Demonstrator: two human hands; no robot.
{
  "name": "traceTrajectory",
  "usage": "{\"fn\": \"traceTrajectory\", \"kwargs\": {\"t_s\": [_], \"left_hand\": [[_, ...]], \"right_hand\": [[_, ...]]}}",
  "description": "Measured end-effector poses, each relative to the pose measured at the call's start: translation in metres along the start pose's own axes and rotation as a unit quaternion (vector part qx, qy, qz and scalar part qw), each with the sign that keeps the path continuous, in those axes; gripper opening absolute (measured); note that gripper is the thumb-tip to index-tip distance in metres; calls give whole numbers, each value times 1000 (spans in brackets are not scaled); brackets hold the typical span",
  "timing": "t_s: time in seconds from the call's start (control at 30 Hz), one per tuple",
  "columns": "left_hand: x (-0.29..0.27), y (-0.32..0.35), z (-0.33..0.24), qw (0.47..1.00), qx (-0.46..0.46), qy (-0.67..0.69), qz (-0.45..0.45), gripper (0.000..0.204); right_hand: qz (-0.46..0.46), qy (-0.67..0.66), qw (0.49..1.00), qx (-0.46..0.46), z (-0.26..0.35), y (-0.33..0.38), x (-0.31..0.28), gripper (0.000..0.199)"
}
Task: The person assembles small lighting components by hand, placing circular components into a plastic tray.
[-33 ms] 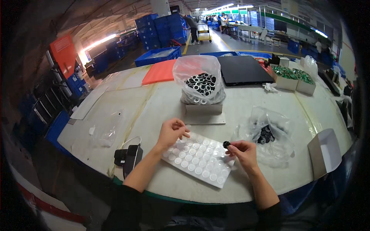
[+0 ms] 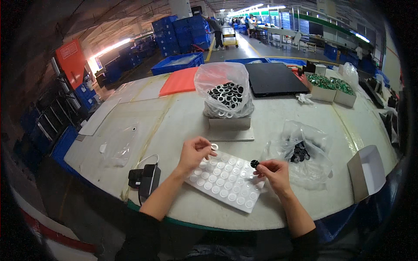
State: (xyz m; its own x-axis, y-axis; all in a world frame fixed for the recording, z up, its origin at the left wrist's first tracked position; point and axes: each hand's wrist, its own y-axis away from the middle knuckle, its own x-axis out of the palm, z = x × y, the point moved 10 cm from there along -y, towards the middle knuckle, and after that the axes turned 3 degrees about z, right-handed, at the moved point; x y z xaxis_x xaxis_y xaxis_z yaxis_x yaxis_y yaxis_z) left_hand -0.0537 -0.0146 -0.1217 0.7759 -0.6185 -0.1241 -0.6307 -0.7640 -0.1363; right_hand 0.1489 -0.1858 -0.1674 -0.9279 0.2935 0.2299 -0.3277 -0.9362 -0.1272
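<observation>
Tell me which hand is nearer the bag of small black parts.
Right. The right hand sits just left of the bag, almost at its edge; the left hand is farther left, across the white sheet.

In my right hand [image 2: 273, 171] I pinch a small round black part [image 2: 254, 164] between thumb and fingertips, just over the right edge of the white blister tray [image 2: 224, 180]. The tray lies flat and slanted on the table in front of me, its rows of round pockets filled with pale discs. My left hand [image 2: 194, 153] holds a white ring [image 2: 214, 147] at the tray's upper corner.
</observation>
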Motion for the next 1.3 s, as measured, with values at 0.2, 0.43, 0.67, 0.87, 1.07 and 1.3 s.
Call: {"fn": "traceTrajectory", "kwargs": {"t_s": [0.2, 0.43, 0.67, 0.87, 1.07, 1.3], "left_hand": [[78, 36, -12, 995, 54, 81, 34, 13], [108, 34, 15, 994, 20, 87, 68, 14], [109, 36, 16, 996, 28, 55, 58, 14], [107, 40, -6, 989, 107, -93, 32, 14], [109, 40, 11, 995, 22, -87, 36, 13], [120, 41, 34, 988, -95, 114, 48, 7]], "right_hand": [[-5, -20, 999, 35, -15, 4, 1, 17], [-4, -41, 999, 33, -12, 7, 11, 17], [-12, -46, 998, 39, -13, 9, 15, 15], [-29, -25, 998, 43, -16, 8, 13, 14], [-26, -12, 999, 37, -18, 8, 10, 14], [-78, -52, 995, 37, -21, 8, 11, 17]]}}
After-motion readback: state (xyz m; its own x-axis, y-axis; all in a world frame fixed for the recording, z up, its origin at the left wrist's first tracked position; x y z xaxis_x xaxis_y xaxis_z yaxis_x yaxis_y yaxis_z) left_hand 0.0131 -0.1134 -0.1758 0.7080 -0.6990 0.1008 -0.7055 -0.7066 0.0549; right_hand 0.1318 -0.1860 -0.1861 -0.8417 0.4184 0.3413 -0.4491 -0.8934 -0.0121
